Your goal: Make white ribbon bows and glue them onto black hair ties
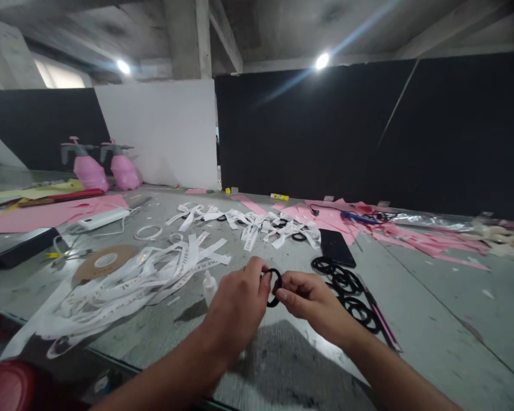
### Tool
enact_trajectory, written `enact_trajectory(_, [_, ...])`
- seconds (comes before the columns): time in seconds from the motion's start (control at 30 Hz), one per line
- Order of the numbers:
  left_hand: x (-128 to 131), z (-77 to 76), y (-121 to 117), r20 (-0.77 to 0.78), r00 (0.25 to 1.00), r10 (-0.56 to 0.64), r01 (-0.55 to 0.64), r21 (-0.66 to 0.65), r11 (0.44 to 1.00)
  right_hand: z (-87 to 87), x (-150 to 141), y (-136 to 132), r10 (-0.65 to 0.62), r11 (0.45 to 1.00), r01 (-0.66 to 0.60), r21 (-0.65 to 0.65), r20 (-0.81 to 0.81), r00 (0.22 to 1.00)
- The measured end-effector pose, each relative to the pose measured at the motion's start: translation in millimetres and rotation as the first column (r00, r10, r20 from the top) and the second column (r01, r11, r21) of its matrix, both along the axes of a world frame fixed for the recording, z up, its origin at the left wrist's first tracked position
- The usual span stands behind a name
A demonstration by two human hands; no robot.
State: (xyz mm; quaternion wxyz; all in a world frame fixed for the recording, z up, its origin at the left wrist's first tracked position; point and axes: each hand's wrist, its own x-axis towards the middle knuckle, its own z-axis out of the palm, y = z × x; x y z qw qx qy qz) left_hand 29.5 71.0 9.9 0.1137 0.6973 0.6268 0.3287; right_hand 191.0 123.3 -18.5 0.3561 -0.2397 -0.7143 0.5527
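Observation:
Between my two hands, a little above the table, is a black hair tie [273, 303] held upright as a loop. My left hand [243, 294] pinches its left side, and my right hand [307, 294] grips its right side with thumb and forefinger. Right of my right hand lies a pile of black hair ties [345, 279]. Just behind my left hand stands a small white bottle [209, 285], partly hidden. Loose white printed ribbon [171, 277] is heaped to the left. Farther back, several ribbon bows [257, 221] lie in a row, some with black loops.
A ribbon spool [105, 261] and a white power strip [104, 218] are on the left. Two pink spray bottles [125, 172] stand behind. A black phone-like slab [337, 248], a pink-and-black pen-like tool [383, 319] and pink paper scraps [415, 237] lie to the right. The table [437, 337] ends front left.

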Motion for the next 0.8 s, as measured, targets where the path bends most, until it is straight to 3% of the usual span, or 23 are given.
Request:
enact_trajectory(0.13, [1,-0.5,3,0.166,0.984,-0.058,0.054,0.029,0.998,0.8,7,7,0.059,0.994,-0.063,-0.086,-0.049,0.997])
enact_trajectory(0.23, [2,2.1,4,0.114,0.991,-0.065,0.055,0.087,0.995,4.7,12,9,0.104,0.991,-0.105,-0.083,-0.016,0.994])
enact_trajectory(0.47, [-26,11.2,1,-0.119,0.969,0.215,-0.161,0.355,0.921,7.3,24,12,0.303,0.939,-0.294,-0.177,0.026,0.953])
enact_trajectory(0.63, [-56,34.8,-13,-0.141,0.944,0.299,-0.211,0.437,0.874,10.2,40,24,0.212,0.975,-0.212,-0.068,-0.019,0.977])
enact_trajectory(0.73, [-55,39.5,-21,-0.122,0.953,0.276,-0.187,0.479,0.858,10.7,38,23,0.226,0.972,-0.228,-0.059,-0.048,0.973])
enact_trajectory(0.8, [-43,35.6,-23,-0.069,0.983,0.169,-0.125,0.423,0.897,8.1,30,18,0.259,0.959,-0.267,-0.099,-0.085,0.962])
